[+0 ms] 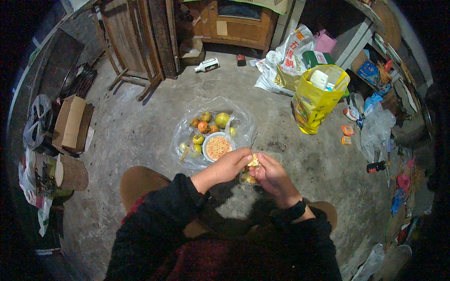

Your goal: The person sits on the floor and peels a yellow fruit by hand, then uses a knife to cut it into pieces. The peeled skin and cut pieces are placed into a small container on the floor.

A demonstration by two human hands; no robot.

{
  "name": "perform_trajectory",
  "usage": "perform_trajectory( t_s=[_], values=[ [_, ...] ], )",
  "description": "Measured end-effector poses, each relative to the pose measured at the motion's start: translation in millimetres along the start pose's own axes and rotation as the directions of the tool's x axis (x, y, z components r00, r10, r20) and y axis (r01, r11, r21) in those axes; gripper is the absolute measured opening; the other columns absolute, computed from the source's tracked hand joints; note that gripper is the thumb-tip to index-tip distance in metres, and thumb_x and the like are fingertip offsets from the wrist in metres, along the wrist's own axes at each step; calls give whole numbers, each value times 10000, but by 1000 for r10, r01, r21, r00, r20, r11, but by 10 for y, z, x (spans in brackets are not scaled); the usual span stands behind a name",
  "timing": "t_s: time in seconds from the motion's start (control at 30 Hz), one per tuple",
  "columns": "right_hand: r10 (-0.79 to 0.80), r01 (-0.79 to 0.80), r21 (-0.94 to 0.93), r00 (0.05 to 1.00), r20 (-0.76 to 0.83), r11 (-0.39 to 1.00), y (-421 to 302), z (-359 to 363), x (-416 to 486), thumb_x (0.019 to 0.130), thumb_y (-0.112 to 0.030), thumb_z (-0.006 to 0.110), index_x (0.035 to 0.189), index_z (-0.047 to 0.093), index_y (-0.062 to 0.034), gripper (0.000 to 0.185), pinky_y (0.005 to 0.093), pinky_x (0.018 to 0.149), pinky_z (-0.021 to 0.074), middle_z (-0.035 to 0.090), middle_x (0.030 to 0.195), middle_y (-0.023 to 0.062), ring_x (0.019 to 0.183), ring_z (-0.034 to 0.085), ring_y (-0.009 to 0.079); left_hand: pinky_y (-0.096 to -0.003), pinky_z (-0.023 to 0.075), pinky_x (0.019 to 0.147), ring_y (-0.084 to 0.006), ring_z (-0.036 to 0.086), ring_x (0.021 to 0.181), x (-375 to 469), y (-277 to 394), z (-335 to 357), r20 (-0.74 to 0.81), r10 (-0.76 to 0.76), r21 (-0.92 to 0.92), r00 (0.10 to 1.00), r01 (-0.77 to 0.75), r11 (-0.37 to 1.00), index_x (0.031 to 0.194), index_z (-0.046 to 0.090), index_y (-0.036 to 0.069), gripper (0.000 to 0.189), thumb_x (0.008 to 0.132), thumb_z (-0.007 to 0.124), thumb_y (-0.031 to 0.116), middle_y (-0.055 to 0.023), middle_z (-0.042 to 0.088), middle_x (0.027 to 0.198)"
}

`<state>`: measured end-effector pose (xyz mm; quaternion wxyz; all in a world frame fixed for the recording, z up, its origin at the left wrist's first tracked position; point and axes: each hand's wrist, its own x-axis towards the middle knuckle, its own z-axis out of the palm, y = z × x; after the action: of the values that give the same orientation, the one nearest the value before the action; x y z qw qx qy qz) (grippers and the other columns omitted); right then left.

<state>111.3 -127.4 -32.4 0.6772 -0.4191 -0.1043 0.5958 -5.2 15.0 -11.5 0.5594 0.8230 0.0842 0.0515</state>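
My left hand (232, 164) and my right hand (273, 175) meet in front of me, both pinching a small pale-yellow piece of pomegranate (253, 161) between thumbs and fingers. Under them sits a clear plastic container (276, 156) with bits of yellowish peel (249, 178) in it, partly hidden by my right hand. Just beyond my left hand is a white bowl (207, 151) full of pinkish pomegranate seeds (218, 146). It stands on a spread clear plastic bag (242, 135), along with several whole pomegranates (222, 120), yellow-green to orange.
A yellow bag (314, 109) with things inside stands ahead to the right, beside a white woven sack (286, 66). A white bottle (208, 65) lies on the concrete floor (140, 133). To the left are a cardboard box (72, 121) and a log section (73, 172).
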Motion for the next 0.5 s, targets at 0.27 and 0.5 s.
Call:
perform_trajectory(
  t_s=[0.27, 0.5],
  values=[
    [-35, 35, 11, 999, 20, 999, -1, 17, 0, 1009, -268, 423, 1130, 541, -18, 302, 233, 669, 483, 611, 966, 36, 758, 564, 94, -353, 452, 681, -228, 568, 742, -2, -14, 43, -55, -62, -69, 997, 58, 996, 966, 539, 28, 239, 973, 496, 263, -128, 583, 811],
    [-124, 125, -115, 992, 15, 985, -11, 12, 15, 1012, -223, 411, 1188, 511, 7, 306, 225, 735, 459, 626, 1033, 74, 856, 582, 107, -319, 429, 639, -172, 489, 691, -12, 24, 23, -58, -42, -36, 997, 40, 999, 912, 516, 37, 215, 931, 583, 240, -63, 517, 755]
  ],
)
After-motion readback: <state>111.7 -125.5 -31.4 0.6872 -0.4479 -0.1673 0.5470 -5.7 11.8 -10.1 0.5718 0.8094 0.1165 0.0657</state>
